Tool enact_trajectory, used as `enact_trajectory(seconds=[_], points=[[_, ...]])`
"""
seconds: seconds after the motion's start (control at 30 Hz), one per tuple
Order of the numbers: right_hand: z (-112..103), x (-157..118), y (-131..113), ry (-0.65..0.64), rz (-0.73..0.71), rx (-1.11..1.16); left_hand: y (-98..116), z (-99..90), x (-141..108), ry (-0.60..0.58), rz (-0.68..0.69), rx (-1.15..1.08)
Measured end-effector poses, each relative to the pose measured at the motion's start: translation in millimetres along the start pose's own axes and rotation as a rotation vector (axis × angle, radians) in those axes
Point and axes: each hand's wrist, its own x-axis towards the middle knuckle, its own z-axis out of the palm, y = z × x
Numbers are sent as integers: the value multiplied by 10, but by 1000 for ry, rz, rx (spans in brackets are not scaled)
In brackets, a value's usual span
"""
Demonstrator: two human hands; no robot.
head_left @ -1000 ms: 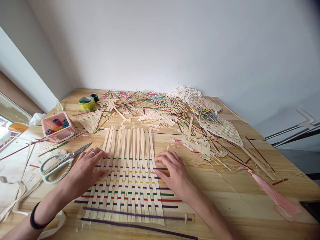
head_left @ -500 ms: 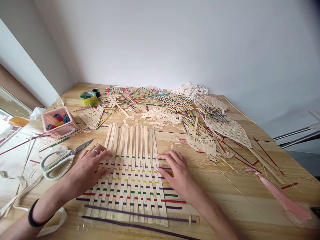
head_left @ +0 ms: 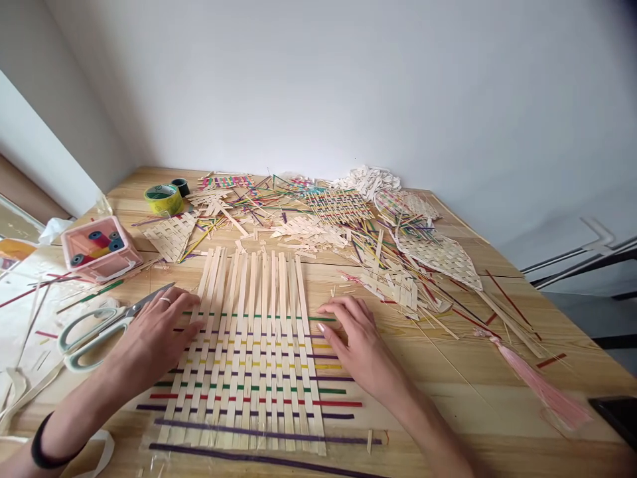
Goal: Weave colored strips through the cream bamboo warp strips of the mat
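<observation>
A woven mat of pale flat strips (head_left: 249, 365) lies in front of me, crossed by thin green, purple, yellow and red strips. Its far ends spread loose and unwoven. My left hand (head_left: 162, 325) rests at the mat's left edge, fingers and thumb apart, over the ends of the coloured strips. On the other side, my right hand (head_left: 355, 332) is just off the right edge. Its thumb and forefinger are apart around the end of the topmost green strip (head_left: 318, 318). Clear tape and a purple strip (head_left: 239, 428) cross the mat's near end.
Scissors (head_left: 94, 335) lie beside my left forearm, below a pink box (head_left: 102, 249) of thread spools. Yellow tape (head_left: 163, 199) stands further back. Strip scraps (head_left: 313, 229) are heaped along the back. A woven fan (head_left: 440, 255) and a pink tassel (head_left: 542, 385) lie at the right.
Both hands have moved outward from the mat, the left to the left and the right to the right, off the pale strips. The whole view has shifted slightly.
</observation>
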Motion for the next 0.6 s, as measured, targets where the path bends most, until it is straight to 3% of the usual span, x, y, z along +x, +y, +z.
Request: enact_trajectory(seconds=[0.27,0.47,0.6], points=[[-45,44,24,17,6,136,-89,-104,60,-74,-139,-159],[-43,54,24,5,17,163,-20,-111,60,-22,-179,-243],[-36,53,37,6,9,176,-104,-121,39,-41,-211,-395]])
